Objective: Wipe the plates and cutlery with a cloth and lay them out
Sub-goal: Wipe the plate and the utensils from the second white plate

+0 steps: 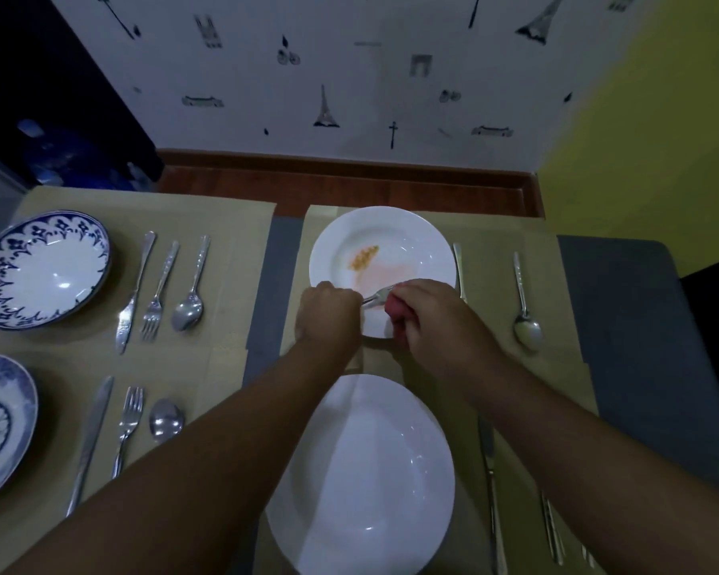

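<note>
Over the near rim of a white plate smeared with orange and pink stains, my left hand is closed on the handle of a fork. My right hand grips a pink cloth wrapped around the fork's tine end. A clean white plate lies nearer to me, partly under my forearms. A knife rests at the stained plate's right edge and a spoon lies farther right.
On the left mats sit a blue-patterned plate with knife, fork and spoon, and another blue plate with its own cutlery. A knife and fork lie right of the near plate.
</note>
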Motion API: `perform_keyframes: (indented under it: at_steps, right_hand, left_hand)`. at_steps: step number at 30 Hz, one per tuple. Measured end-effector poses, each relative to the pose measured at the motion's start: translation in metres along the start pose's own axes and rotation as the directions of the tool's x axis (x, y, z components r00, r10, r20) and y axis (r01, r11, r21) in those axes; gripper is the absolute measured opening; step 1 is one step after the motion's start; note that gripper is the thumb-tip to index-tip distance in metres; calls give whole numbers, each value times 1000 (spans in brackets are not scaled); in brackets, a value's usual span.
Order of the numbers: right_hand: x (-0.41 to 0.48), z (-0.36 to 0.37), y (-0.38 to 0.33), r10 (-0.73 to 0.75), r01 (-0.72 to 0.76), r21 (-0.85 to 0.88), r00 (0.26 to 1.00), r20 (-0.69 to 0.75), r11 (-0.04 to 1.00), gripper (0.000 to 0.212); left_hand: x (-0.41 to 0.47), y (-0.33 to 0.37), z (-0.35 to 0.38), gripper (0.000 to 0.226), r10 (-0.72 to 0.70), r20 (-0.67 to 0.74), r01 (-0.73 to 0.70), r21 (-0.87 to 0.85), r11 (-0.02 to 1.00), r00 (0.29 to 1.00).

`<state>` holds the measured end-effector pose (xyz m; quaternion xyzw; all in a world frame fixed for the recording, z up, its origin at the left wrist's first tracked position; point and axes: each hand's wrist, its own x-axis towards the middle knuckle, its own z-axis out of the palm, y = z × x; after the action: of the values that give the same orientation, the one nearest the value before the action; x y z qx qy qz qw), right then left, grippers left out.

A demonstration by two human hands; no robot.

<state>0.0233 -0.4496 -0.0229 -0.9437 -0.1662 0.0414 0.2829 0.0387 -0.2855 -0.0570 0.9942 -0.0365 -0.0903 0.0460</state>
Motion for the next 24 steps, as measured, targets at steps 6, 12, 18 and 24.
perform_keyframes:
  at_steps: [6,12,18,24]
  right_hand:
    - [0,0,-6,51,-50,6,998,-22,999,23]
    - [6,-1,-6,80,-78,25,993,-86,997,24]
    - [20,7,-13,-133,133,37,991,-1,990,16]
    - [45,4,0,-155,166,-124,984,87,978,21]
  left_hand:
    - [7,-4,-1,30,-115,24,115,-394,912,993]
    - [-8,-8,-29,25,-237,338,411,-806,427,911]
    - [-29,-7,-44,33,-130,544,556,-827,82,829]
    - [-43,-8,-36,31,-147,559,567,-823,23,816]
